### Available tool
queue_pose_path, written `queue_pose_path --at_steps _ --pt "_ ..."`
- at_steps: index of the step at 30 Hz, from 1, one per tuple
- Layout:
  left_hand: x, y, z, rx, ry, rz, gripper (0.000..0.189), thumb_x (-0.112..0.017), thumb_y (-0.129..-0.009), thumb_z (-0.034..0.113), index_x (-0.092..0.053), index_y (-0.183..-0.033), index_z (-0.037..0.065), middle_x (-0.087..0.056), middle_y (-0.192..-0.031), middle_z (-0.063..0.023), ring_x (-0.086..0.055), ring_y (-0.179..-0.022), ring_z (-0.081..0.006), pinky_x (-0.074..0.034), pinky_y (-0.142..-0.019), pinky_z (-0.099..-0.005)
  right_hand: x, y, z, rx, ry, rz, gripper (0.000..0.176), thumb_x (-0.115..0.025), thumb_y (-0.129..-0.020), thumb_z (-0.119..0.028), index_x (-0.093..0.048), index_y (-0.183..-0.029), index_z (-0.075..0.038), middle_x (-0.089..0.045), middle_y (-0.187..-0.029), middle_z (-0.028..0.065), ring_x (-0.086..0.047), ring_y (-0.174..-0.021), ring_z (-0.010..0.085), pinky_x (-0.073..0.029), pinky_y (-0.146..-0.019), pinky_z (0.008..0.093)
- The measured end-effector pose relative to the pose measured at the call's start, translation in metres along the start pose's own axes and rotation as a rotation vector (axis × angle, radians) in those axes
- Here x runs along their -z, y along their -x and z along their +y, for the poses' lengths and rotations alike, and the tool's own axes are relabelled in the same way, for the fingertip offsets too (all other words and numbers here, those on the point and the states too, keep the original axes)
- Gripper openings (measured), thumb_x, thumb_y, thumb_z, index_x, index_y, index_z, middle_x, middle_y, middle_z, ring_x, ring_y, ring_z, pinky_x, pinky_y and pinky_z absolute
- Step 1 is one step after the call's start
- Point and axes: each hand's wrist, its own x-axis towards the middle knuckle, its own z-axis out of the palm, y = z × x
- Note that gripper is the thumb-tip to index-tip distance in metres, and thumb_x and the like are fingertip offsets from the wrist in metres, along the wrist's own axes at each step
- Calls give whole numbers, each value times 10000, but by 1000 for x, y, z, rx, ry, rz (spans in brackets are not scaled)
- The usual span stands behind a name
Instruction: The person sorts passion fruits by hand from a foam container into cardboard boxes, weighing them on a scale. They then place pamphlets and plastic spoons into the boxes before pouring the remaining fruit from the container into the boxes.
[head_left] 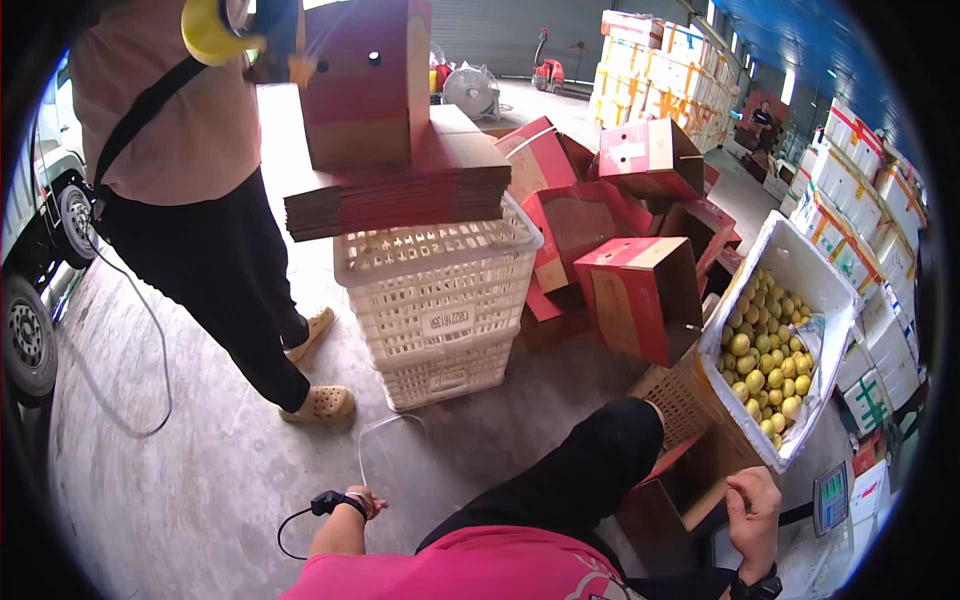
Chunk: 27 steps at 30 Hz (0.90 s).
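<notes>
Near right, the bare right hand [755,505] curls its fingers narrowly, close to a white foam box [722,402] of round yellow fruit [767,362]. Whether the left hand [371,502] grips the thin white strap [361,450], I cannot tell. Beyond, white plastic crates [445,300] stand on grey concrete floor [230,480]; far off, a grey corrugated wall [515,40].
</notes>
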Motion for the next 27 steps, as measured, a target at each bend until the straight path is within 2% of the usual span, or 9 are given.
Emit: queue_pose_path --at_steps 4,5,7,10,14,16,19,24,27 --pt "-12 21 -9 30 289 -62 228 -365 -956 195 -540 -981 50 -672 -992 -196 -626 -555 -245 -427 -334 -307 0 9 5 72 56 19 53 -566 -787 -3 -575 -837 10 -541 -773 121 -554 -698 249 -443 -623 325" --pt "-14 -16 8 -125 54 -180 196 -421 -933 184 -554 -962 43 -676 -868 -186 -595 -515 -260 -425 -333 -337 -1 10 8 61 55 17 53 -566 -787 -3 -575 -837 10 -541 -773 121 -554 -698 249 -443 -623 325" --pt "-30 -78 56 -994 -1370 351 201 -482 -892 212 -647 -880 98 -680 -881 -48 -647 -707 -194 -477 -441 -327 0 14 19 35 74 -13 48 -566 -781 -2 -579 -825 13 -548 -760 129 -563 -696 267 -447 -634 332" --pt "-23 20 169 -1015 52 -594 221 -506 -902 209 -558 -716 102 -548 -563 -37 -483 -406 -185 -403 -374 -308 -2 15 17 21 108 -28 96 -609 -770 -25 -628 -864 -22 -611 -819 132 -596 -782 316 -473 -701 374" --pt "-67 178 239 -1406 133 -209 608 -561 -865 476 -415 -1276 52 -556 -1045 -131 -605 -720 -219 -479 -487 -294 17 36 29 -13 158 15 99 -614 -803 -47 -629 -900 -32 -620 -855 113 -603 -799 293 -469 -703 367" --pt "-78 138 336 -1462 -402 257 380 -301 -1002 286 -473 -1286 101 -590 -1144 -96 -611 -742 -159 -509 -580 -214 39 59 44 -108 138 139 94 -613 -812 -40 -626 -903 -19 -615 -834 115 -602 -781 290 -471 -682 350" --pt "-142 282 197 -1972 -404 146 524 -577 -886 148 -387 -1356 16 -507 -1270 -156 -604 -959 -223 -553 -745 -333 57 96 75 -327 65 380 77 -594 -860 -53 -613 -901 9 -613 -795 82 -591 -687 171 -455 -615 267" --pt "-303 381 -10 -2125 -736 -766 313 -557 -878 15 -557 -1190 10 -635 -1045 -95 -607 -856 -137 -501 -733 -251 27 131 174 -693 -242 417 74 -555 -889 -50 -605 -878 4 -587 -734 18 -534 -682 67 -444 -615 240" --pt "-397 452 -92 -2237 -1079 -830 407 -628 -763 18 -573 -1165 39 -608 -1111 -140 -606 -988 -264 -496 -821 -334 6 108 218 -719 -412 357 66 -564 -886 -48 -595 -855 1 -585 -735 0 -537 -683 72 -453 -626 238"
